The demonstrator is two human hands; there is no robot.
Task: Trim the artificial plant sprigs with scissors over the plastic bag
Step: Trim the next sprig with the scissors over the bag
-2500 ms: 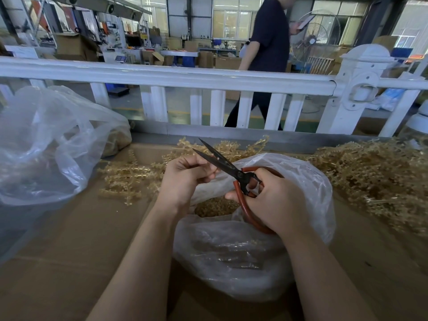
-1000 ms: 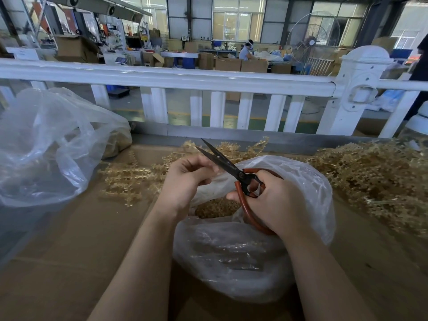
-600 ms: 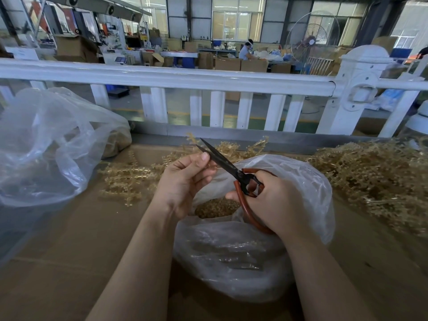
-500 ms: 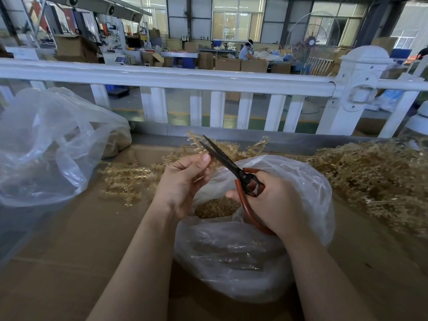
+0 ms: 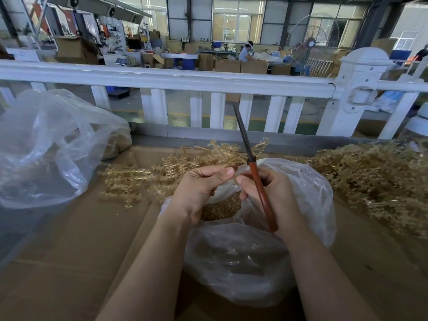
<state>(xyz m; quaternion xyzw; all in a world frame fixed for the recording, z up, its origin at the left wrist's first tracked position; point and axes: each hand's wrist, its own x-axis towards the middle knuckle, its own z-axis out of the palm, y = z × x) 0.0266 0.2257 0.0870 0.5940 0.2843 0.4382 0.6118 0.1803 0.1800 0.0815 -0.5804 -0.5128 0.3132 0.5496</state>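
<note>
Two bare hands work above a clear plastic bag that sits on a brown cardboard-covered table. At far left lies a larger crumpled clear bag, partly filled with tan trimmings. Right of it, loose golden artificial plant sprigs spread across the cardboard, reaching behind the hands. The left hand has its fingers curled, thumb and forefinger pinched together at the bag's open mouth; whether a sprig sits between them cannot be told. Below, cut bits fill the bag. The right hand wraps around the red-handled scissors, whose dark blades are closed and point up and away. At right, a big heap of untrimmed sprigs covers the table. A white railing runs across the far edge, blocking part of the view of a factory floor with cardboard boxes, a standing fan and a seated worker. No writing is readable.
</note>
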